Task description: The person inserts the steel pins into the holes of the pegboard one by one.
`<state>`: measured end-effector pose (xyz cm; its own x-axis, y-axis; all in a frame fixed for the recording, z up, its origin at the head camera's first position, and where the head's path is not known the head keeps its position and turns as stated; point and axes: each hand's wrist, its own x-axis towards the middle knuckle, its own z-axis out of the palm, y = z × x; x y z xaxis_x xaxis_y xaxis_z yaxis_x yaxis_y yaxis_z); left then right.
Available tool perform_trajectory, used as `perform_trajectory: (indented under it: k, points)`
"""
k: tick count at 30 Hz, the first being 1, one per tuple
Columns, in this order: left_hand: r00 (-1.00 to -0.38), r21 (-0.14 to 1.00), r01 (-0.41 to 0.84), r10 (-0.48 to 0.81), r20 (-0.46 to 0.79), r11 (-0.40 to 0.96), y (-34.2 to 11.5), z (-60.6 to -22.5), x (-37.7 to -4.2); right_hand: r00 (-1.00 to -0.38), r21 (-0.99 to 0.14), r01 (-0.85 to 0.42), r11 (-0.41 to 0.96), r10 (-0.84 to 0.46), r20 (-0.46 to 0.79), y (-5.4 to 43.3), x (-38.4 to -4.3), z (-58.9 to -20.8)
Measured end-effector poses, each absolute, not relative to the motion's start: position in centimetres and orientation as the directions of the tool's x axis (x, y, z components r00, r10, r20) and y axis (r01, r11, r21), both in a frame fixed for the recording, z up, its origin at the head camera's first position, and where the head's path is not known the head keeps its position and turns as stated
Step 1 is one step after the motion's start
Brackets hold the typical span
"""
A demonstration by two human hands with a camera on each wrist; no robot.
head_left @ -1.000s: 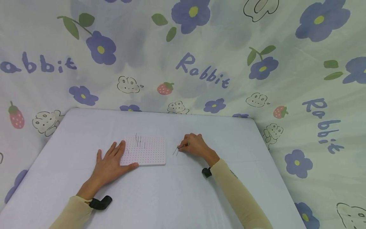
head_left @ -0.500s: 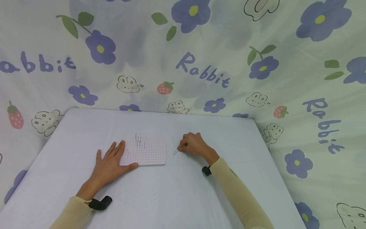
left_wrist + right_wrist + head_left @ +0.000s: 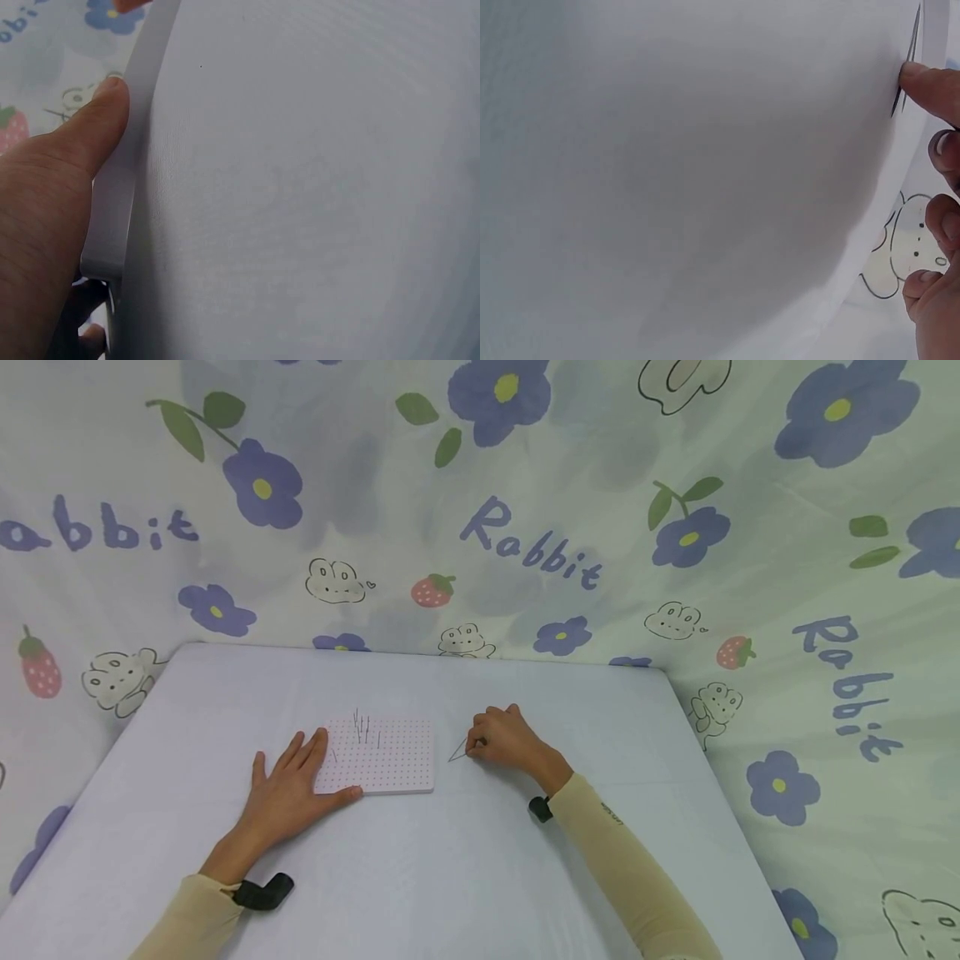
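Note:
A white pegboard (image 3: 397, 768) with a grid of small holes lies left of centre in the head view. Several thin dark needles (image 3: 367, 729) stand up from it, most toward its far side. My left hand (image 3: 288, 789) rests at its left end with fingers spread; the left wrist view has the thumb (image 3: 109, 120) along the board's edge (image 3: 109, 232). Right of the board, my right hand (image 3: 506, 739) pinches a thin dark needle (image 3: 457, 752) at the fingertips. Its tip slants down toward the table, and a second thin line meets it there, like a shadow.
A white cloth covers the table (image 3: 450, 868). Behind it and at the sides hangs a curtain (image 3: 390, 518) printed with flowers, rabbits and strawberries. Each wrist wears a black camera (image 3: 264, 892).
The needle's tip has shifted slightly left and its slant has flattened as the right fingers turned. The two thin lines now meet at the tip. The left hand and board stay still.

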<state>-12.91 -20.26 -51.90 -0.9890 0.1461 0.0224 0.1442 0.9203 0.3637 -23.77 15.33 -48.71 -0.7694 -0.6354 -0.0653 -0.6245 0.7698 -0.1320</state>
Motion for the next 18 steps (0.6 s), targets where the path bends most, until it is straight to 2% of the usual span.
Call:
perform_trajectory:
  k: [13,18]
  points:
    - [-0.989,0.366,0.147,0.149,0.021,0.919,-20.33,-51.88,-13.05,-0.742,0.008,-0.669,0.743,-0.668,-0.050,14.49,-23.34,-48.21]
    - [-0.988,0.367,0.149,0.152,0.022,0.918,-20.34,-51.86,-12.99,-0.738,0.014,-0.675,0.738,-0.674,-0.033,14.38,-23.19,-48.25]
